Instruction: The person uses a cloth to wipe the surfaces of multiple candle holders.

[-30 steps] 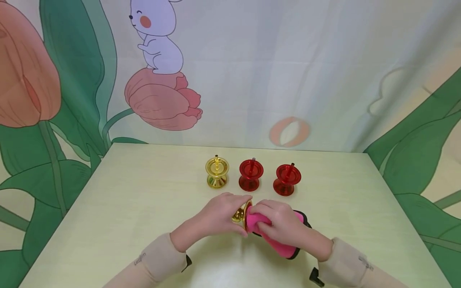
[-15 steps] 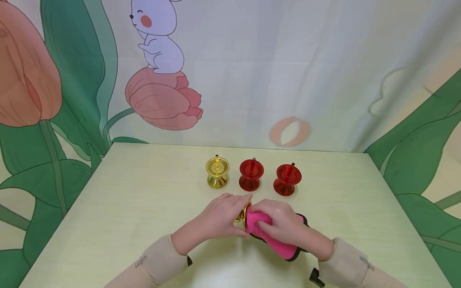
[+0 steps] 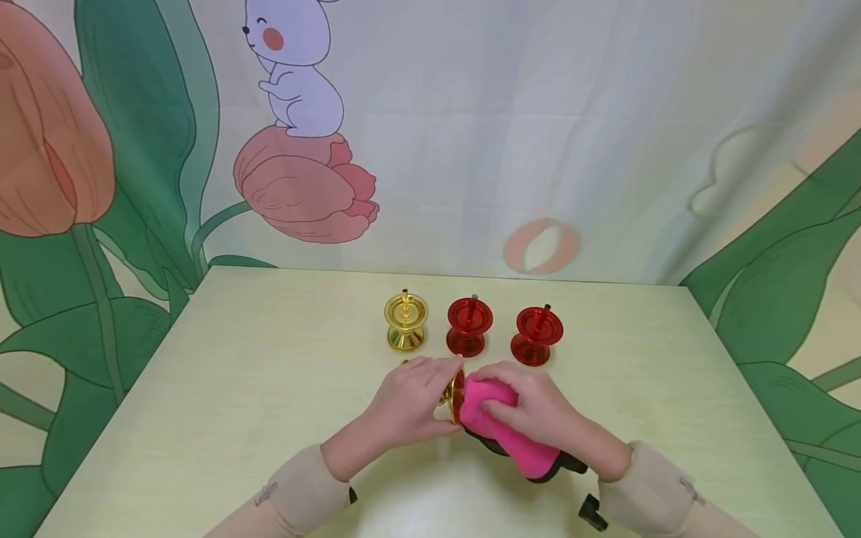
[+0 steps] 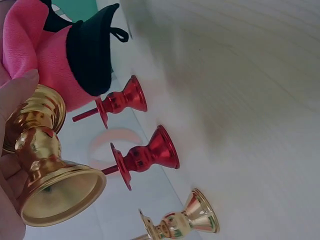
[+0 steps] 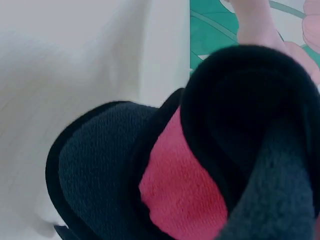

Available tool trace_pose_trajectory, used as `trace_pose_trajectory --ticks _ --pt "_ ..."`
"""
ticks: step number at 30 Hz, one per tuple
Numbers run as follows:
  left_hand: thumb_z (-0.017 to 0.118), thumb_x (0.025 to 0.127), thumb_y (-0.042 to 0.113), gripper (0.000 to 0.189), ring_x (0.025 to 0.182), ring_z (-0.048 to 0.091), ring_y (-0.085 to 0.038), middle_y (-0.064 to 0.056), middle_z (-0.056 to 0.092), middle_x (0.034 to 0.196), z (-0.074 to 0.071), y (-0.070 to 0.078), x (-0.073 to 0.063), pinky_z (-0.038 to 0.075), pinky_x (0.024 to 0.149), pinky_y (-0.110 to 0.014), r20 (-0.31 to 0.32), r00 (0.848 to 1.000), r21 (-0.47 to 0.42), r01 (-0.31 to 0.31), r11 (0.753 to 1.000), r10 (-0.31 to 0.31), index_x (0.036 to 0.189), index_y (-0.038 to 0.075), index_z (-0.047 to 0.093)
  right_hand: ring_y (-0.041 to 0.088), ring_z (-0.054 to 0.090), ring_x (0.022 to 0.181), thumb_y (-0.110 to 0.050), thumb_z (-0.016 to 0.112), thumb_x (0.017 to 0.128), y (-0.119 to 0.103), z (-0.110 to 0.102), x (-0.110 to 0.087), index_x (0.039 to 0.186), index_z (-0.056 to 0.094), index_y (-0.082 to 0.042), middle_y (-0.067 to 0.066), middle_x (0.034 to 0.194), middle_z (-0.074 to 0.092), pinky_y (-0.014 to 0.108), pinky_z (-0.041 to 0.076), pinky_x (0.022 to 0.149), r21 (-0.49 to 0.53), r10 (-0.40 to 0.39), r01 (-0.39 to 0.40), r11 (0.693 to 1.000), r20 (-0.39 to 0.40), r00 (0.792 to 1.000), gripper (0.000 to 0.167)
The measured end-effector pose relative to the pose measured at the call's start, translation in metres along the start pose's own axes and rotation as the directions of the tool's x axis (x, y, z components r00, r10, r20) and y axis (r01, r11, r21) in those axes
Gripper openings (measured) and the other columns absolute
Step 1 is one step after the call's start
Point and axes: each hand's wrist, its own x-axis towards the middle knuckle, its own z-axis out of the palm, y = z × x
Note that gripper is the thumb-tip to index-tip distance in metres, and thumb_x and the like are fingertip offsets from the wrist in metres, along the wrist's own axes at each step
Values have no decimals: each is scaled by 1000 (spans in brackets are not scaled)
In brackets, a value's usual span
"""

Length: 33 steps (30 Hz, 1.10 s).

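Observation:
My left hand (image 3: 412, 400) grips a gold candle holder (image 3: 457, 396) by its stem, tipped on its side above the table. In the left wrist view, the hollow base of the gold candle holder (image 4: 62, 197) faces the camera. My right hand (image 3: 541, 407) pinches a bunched pink cloth (image 3: 528, 452) with black edging, right beside the holder's dish; whether they touch is hard to tell. Folds of the cloth (image 5: 182, 182) and its dark grey underside fill much of the right wrist view, hiding the right fingers there.
Beyond the hands, another gold candle holder (image 3: 406, 329) and two red ones, a middle red candle holder (image 3: 468, 332) and a right red candle holder (image 3: 534, 340), stand upright in a row. A printed curtain (image 3: 437, 149) hangs behind the pale table (image 3: 282, 336).
Both hands have shifted slightly up and away from the body. The held candle holder has turned a little, so its dish shows more, and the cloth has drawn slightly back from it.

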Motion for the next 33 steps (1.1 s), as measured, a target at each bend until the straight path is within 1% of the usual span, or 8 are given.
trace_pose_trajectory --ticks 6,9,12,15,18,21,27,33 --pt "75 56 52 81 99 59 -15 -2 61 113 -1 -4 -7 48 85 -29 -27 989 31 145 989 -144 119 6 50 12 56 76 -10 69 74 10 -11 -4 104 60 -13 3 95 64 21 49 60 102 179 -176 979 -20 984 31" --pt "76 55 52 83 97 60 -16 -2 62 111 -2 -5 -9 50 80 -28 -73 972 20 223 975 -221 118 6 51 16 56 80 -10 68 76 16 -15 -6 106 58 -11 5 97 62 22 49 61 173 279 -268 948 -41 960 32" --pt "77 53 52 85 93 61 -16 -3 63 108 -2 -4 -8 51 74 -28 -137 955 -21 262 965 -262 118 6 51 19 57 82 -13 67 77 20 -16 -6 108 56 -10 8 100 61 22 50 64 249 358 -337 908 -44 933 33" --pt "78 52 52 87 94 61 -18 -5 62 109 0 0 -6 52 74 -29 -182 950 -54 246 968 -252 119 4 50 19 58 83 -15 66 79 20 -14 -3 108 54 -8 11 101 61 23 51 66 315 395 -367 875 -25 918 33" --pt "78 52 52 89 100 59 -18 -7 61 113 2 4 -4 51 77 -29 -202 953 -80 213 974 -225 121 3 49 18 58 81 -16 65 79 19 -10 0 107 54 -6 13 99 62 24 51 65 356 395 -368 859 -2 919 32" --pt "79 53 49 89 105 57 -19 -8 60 115 2 9 -1 50 82 -30 -196 957 -117 194 974 -214 123 3 47 15 59 80 -16 66 79 16 -5 2 106 55 -6 12 98 62 23 50 65 379 381 -362 851 27 924 31" --pt "81 52 46 92 95 57 -15 -5 59 106 0 17 2 51 73 -27 -150 957 -190 219 957 -249 125 5 42 12 60 81 -14 65 79 12 1 3 103 54 -6 13 97 63 23 50 68 416 347 -346 841 74 935 27" --pt "81 48 49 95 85 57 -10 -3 59 106 -1 19 2 49 68 -21 -182 964 -194 160 968 -196 122 4 44 15 58 84 -9 67 76 8 4 4 101 54 -6 12 97 62 24 49 71 396 365 -365 843 77 928 28"
